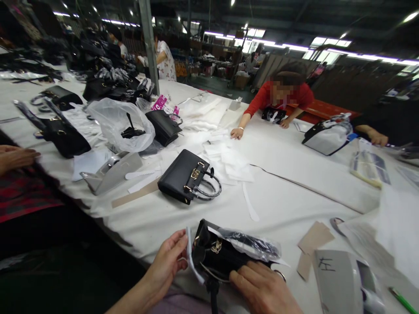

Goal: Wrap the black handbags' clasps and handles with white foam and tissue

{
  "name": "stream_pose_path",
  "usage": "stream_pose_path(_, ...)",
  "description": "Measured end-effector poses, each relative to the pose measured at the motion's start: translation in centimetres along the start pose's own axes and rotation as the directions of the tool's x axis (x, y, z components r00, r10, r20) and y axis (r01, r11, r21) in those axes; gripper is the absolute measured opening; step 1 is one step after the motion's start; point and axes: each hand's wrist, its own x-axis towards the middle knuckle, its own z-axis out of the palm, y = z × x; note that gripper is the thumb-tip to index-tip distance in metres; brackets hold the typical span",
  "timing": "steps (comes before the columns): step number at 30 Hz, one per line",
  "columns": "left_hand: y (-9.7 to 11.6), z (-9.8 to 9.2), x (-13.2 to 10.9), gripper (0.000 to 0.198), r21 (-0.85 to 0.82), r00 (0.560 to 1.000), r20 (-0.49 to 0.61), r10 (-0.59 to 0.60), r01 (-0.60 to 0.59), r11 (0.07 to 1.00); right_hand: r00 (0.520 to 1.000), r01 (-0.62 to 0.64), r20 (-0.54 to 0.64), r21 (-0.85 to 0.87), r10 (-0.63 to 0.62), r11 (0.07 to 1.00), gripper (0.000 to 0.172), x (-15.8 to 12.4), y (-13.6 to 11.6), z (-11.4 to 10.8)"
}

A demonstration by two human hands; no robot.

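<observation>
A black handbag (209, 255) lies at the near edge of the table with its opening toward me. Inside or along it are a gold clasp and a plastic-wrapped black piece (255, 243). My left hand (168, 257) pinches a thin pale strip (192, 257) at the bag's left end. On the bag's near side, my right hand (258, 283) has its fingers curled over the rim; the fingertips are partly hidden. Farther off, a second black handbag (183, 174) with gold fittings and wrapped handles rests on its side.
A grey tape dispenser (340, 279) and brown card pieces (314, 240) are at right. Another dispenser (113, 172), a clear plastic bag (121, 124) and more black bags lie at left. White sheets (225, 159) are scattered mid-table. A person in red (278, 96) leans across opposite; others are nearby.
</observation>
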Motion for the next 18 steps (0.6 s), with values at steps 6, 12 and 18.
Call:
stream_pose_path(6, 0.7, -0.8, 0.2, 0.042, -0.071, 0.996, 0.046, 0.082, -0.079, 0.994, 0.99, -0.063, 0.133, 0.199, 0.037, 0.978, 0.019, 0.3, 0.0, -1.3)
stream_pose_path(12, 1.2, -1.4, -0.4, 0.031, -0.085, 0.985, 0.072, 0.155, -0.149, 0.985, 0.992, -0.054, 0.125, 0.23, 0.025, 0.972, 0.026, 1.7, -0.5, -1.7)
stream_pose_path(18, 1.3, -1.3, -1.1, 0.029, -0.143, 0.96, 0.123, 0.25, -0.232, 0.962, 0.974, -0.001, 0.224, 0.171, -0.038, 0.985, 0.025, 2.2, -0.6, -1.1)
